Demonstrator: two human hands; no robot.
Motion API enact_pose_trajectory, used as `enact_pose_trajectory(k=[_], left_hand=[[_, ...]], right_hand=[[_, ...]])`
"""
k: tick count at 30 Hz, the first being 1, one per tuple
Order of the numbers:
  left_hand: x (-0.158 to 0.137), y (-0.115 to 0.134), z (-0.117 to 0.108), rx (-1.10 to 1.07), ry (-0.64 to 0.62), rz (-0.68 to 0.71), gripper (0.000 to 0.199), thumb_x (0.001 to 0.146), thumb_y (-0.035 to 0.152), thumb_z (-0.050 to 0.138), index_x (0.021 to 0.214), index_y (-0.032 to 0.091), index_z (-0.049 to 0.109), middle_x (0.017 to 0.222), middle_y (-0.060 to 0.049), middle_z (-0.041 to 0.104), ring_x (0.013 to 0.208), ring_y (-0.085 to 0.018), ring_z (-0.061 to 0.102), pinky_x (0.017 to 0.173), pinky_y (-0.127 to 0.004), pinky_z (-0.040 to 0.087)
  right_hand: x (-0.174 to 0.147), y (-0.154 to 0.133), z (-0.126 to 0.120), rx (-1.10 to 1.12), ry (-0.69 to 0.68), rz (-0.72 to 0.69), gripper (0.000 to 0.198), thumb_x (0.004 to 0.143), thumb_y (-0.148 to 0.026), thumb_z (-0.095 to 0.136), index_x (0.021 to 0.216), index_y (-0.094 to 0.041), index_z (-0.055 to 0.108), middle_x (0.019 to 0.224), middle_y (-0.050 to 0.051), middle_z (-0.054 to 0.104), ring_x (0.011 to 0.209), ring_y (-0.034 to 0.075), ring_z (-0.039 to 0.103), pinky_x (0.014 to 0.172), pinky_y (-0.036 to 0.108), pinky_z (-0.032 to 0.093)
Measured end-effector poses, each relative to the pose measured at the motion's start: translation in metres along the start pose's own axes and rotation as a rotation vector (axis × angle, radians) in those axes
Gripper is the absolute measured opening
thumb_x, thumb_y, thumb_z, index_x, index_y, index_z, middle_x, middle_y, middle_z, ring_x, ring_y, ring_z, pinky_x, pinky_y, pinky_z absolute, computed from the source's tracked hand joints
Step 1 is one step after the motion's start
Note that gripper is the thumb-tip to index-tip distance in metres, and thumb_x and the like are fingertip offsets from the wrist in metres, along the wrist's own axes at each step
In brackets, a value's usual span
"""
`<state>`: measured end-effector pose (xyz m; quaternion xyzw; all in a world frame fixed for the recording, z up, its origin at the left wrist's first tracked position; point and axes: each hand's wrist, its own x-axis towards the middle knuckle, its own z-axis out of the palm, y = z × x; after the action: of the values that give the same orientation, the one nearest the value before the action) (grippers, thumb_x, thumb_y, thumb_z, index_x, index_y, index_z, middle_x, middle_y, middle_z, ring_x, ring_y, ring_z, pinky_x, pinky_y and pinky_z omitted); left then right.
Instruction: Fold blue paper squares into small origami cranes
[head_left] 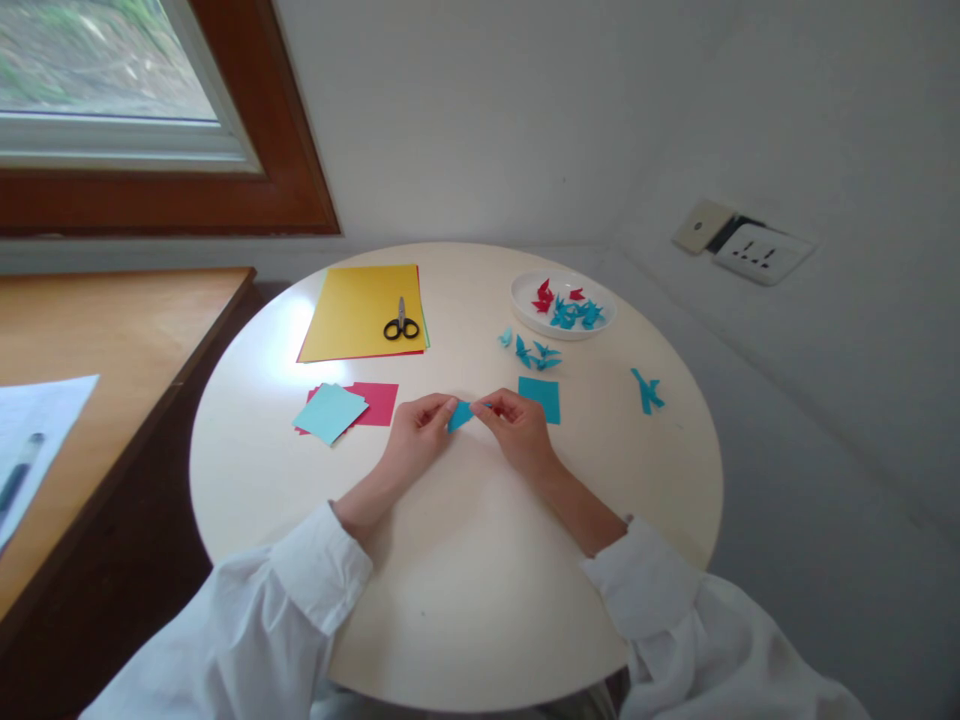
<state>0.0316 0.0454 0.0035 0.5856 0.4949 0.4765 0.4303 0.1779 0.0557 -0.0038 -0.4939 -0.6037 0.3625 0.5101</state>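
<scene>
Between my two hands is a small folded piece of blue paper. My left hand pinches its left end, and my right hand pinches its right end with thumb and fingers. The fingers cover part of the paper, so its full shape is hidden. Just beyond my right hand lies a flat blue paper square. Several folded blue paper cranes sit behind that square. To the left of my left hand are pale blue squares stacked over red-pink squares.
Scissors rest on yellow sheets at the back left of the round white table. A white dish holds red and blue folded paper. Blue paper strips lie at right. A wooden desk stands left.
</scene>
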Motion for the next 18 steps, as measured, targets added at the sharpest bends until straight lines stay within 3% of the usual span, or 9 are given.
enact_pose_trajectory(k=[8,18], left_hand=[[0.0002,0.0001,0.0014,-0.045,-0.003,-0.016,0.019,0.073,0.032,0.06,0.069,0.014,0.065,0.068,-0.003,0.065,0.063,-0.013,0.055,0.057,-0.022,0.041],[0.0006,-0.0036,0.0015,-0.112,-0.039,-0.055,0.02,0.072,0.034,0.063,0.068,0.014,0.064,0.066,-0.002,0.063,0.06,-0.012,0.055,0.056,-0.023,0.041]], right_hand=[[-0.0005,0.0031,0.0008,0.018,-0.013,0.002,0.022,0.068,-0.037,0.062,0.058,-0.018,0.058,0.054,-0.002,0.054,0.053,0.011,0.044,0.052,0.025,0.035],[-0.0005,0.0011,0.0011,0.032,-0.038,-0.023,0.016,0.068,-0.034,0.061,0.062,-0.019,0.06,0.061,0.001,0.061,0.057,0.013,0.05,0.056,0.026,0.041]])
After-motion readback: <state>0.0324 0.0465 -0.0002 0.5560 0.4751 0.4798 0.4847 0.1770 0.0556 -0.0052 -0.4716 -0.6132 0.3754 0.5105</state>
